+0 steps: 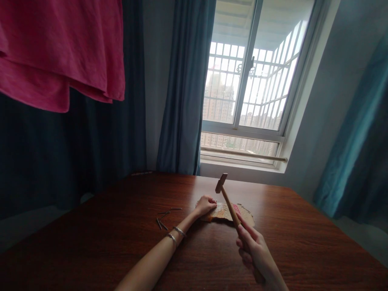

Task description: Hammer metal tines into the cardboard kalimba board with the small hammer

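My right hand [251, 246] is wrapped round the wooden handle of a hammer [230, 207], whose head is raised above the table. Over the left end of a flat, speckled piece of board [224, 211], my left hand [206, 205] pinches a small upright nail [216, 201]; its lower end is too small to make out. The board has a ragged front edge, a pink patch and a row of marks along its far right edge. Part of it is hidden behind the hammer handle. Several loose nails [163, 224] lie left of my left forearm.
All this is on a dark reddish-brown wooden table [121, 242]. Behind it stand a barred window [242, 89] and a blue curtain [184, 101]. A pink cloth [75, 52] hangs at upper left, and another curtain [354, 141] is at right.
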Demonstrator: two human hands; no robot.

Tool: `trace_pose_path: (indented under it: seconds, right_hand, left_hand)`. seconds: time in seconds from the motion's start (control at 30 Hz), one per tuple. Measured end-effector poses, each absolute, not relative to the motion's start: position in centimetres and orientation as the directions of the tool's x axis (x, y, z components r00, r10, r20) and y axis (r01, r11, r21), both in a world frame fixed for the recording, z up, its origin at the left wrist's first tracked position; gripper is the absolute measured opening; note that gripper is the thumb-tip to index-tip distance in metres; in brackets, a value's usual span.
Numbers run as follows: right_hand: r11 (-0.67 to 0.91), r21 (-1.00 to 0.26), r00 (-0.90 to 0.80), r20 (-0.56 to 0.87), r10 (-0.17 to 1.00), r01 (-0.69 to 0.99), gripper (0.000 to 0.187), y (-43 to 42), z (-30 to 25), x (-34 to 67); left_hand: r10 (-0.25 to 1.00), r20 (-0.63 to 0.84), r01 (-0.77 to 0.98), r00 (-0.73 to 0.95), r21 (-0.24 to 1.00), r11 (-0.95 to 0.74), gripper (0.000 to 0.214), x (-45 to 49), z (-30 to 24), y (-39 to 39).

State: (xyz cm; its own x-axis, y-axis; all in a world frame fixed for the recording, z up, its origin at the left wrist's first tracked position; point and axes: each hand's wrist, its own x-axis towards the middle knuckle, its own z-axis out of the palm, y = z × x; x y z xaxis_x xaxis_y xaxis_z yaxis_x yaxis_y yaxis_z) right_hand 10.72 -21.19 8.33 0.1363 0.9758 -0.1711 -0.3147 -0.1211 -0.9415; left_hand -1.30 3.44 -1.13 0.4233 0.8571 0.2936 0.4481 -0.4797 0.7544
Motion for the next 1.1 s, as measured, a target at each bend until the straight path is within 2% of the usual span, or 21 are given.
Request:
trace_pose_path:
  seconds: [0.17,0.33,0.47,0.57,0.67,0.77,0.9,1.1]
  right_hand:
    - [-0.163,-0.941,0.139,-0.211,0.968,-0.298,0.077,-21.2,7.4,10.5]
    - [-0.134,-0.948,0.153,-0.184,0.971,-0.289,0.076,-21.3,7.1,11.9]
    - [-0.048,-0.992,0.284,-0.079,0.956,-0.114,0.074,-21.5,6.1,14.7]
    - [-0.052,-0.989,0.405,0.01,0.914,0.141,0.072,-21.7,4.6,17.8]
    - [-0.186,-0.894,0.534,0.069,0.843,0.409,0.065,-21.8,3.3,21.1]
    - [-0.365,-0.744,0.619,0.082,0.781,0.559,0.063,-21.8,2.4,23.9]
    - [-0.461,-0.591,0.629,0.104,0.77,0.662,0.054,-21.8,1.8,26.2]
    - [-0.492,-0.47,0.601,0.11,0.791,0.733,0.047,-22.0,2.2,26.6]
  left_hand:
    - [0.847,0.3,0.479,0.439,0.72,-0.503,0.022,-1.5,-0.7,3.3]
    - [0.831,0.323,0.441,0.452,0.729,-0.523,0.022,-1.5,-1.0,3.5]
    - [0.83,0.318,0.455,0.458,0.718,-0.526,0.022,-1.4,-1.3,3.7]
    - [0.84,0.307,0.464,0.448,0.723,-0.512,0.022,-1.4,-1.3,3.7]
    - [0.84,0.299,0.456,0.453,0.732,-0.506,0.022,-1.4,-1.3,3.7]
    - [0.835,0.303,0.443,0.459,0.736,-0.511,0.022,-1.4,-1.4,3.8]
    - [0.826,0.315,0.444,0.467,0.725,-0.527,0.022,-1.4,-1.5,3.9]
    - [0.823,0.329,0.449,0.464,0.713,-0.538,0.023,-1.5,-1.5,4.0]
